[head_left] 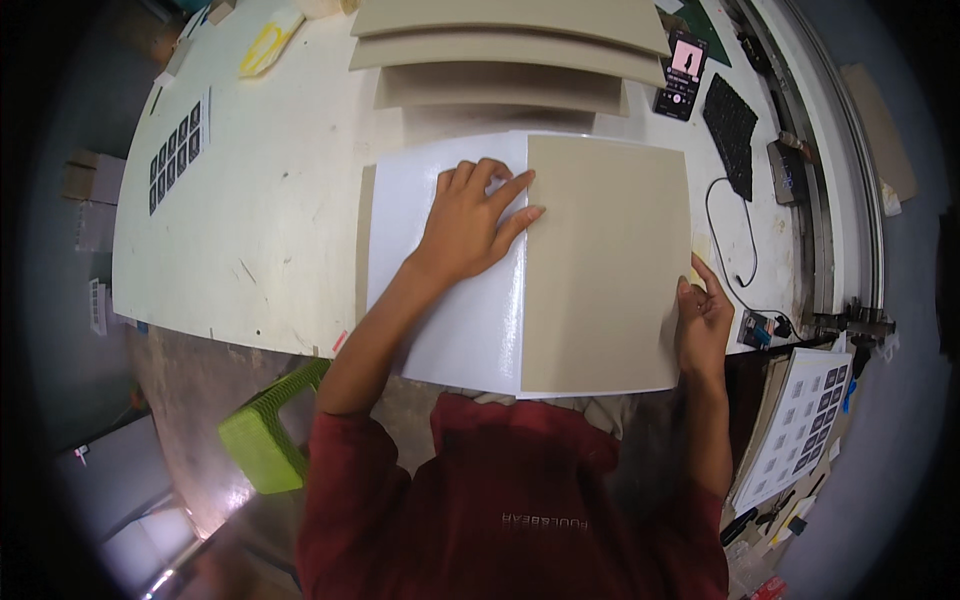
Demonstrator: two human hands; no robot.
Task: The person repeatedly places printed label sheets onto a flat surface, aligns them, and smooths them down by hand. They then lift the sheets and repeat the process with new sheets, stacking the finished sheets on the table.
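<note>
A beige board (610,290) lies over the right part of a glossy white sheet (450,320), its left edge running down the sheet's middle. My left hand (465,225) is open on the sheet, fingers spread. Its thumb and index fingertips touch the board's left edge. At the board's right edge is my right hand (705,325), thumb tip against that edge, index finger stretched upward beside it and the other fingers curled; their tips are partly hidden. Along the sheet's left side, a strip of another beige board (364,250) shows beneath.
Beige boards (510,50) are stacked on the far side of the white table (230,270). A phone (685,75), a dark crumpled piece (730,135) and a cable (712,225) lie right. Printed sheets (795,425) sit lower right; a green stool (265,440) stands lower left.
</note>
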